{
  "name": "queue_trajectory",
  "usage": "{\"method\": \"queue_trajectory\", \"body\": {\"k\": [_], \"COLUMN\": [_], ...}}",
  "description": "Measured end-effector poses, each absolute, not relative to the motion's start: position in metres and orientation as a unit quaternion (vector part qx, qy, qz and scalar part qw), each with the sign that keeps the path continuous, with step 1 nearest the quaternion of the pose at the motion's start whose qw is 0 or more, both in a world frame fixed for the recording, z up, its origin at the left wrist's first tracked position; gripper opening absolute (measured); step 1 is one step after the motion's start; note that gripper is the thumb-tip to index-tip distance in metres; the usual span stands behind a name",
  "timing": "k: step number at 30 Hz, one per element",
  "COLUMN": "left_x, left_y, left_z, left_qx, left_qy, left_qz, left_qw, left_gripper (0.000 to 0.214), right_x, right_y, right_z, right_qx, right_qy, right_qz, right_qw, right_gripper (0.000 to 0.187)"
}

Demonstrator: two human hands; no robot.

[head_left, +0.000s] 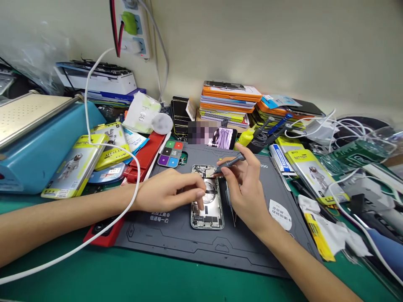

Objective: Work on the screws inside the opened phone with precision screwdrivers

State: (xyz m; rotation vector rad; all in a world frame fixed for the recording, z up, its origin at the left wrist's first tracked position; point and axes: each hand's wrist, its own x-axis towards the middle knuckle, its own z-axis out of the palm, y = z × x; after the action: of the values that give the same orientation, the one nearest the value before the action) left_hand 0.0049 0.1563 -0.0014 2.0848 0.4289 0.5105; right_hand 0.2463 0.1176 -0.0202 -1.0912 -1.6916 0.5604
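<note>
An opened smartphone [214, 212] lies on the dark grey work mat [189, 243], its internal parts and a round coil showing. From the left, my left hand [171, 188] reaches over the phone's side edge; its curled fingers hold the phone down, and part of their contact is hidden. A grey precision screwdriver [231, 161] sits in the fingers of my right hand [247, 186], slanting down left with its tip at the phone's upper right part. Tweezers [231, 205] lie on the mat, partly behind my right hand.
A white cable [137, 180] loops across my left forearm. Coloured organiser pad [170, 154], lit phone screen [223, 137] and tool holder [261, 136] stand at the mat's back. Battery boxes [75, 165] and a blue machine [56, 147] crowd the left; more boxes [315, 176] and a bottle [355, 151] the right.
</note>
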Motion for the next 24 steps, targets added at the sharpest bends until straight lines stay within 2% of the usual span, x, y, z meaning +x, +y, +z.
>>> {"method": "queue_trajectory", "body": {"k": [3, 7, 16, 24], "left_x": [0.0066, 0.0074, 0.0094, 0.0093], "left_y": [0.1593, 0.1614, 0.1632, 0.162], "left_z": [-0.003, -0.0027, -0.0069, -0.008], "left_qx": [0.827, 0.833, 0.882, 0.9], "left_qy": [0.261, 0.331, 0.33, 0.336], "left_qz": [0.248, 0.237, 0.186, 0.137], "left_qw": [0.432, 0.375, 0.28, 0.243], "left_gripper": [0.021, 0.026, 0.025, 0.03], "right_x": [0.2457, 0.2454, 0.2464, 0.2462], "right_y": [0.1191, 0.1194, 0.1206, 0.1195], "right_z": [-0.02, -0.019, -0.016, -0.0139], "right_qx": [-0.464, -0.473, -0.472, -0.487], "right_qy": [-0.703, -0.707, -0.731, -0.75], "right_qz": [0.23, 0.225, 0.204, 0.161], "right_qw": [0.487, 0.475, 0.448, 0.418], "right_gripper": [0.055, 0.054, 0.052, 0.054]}}
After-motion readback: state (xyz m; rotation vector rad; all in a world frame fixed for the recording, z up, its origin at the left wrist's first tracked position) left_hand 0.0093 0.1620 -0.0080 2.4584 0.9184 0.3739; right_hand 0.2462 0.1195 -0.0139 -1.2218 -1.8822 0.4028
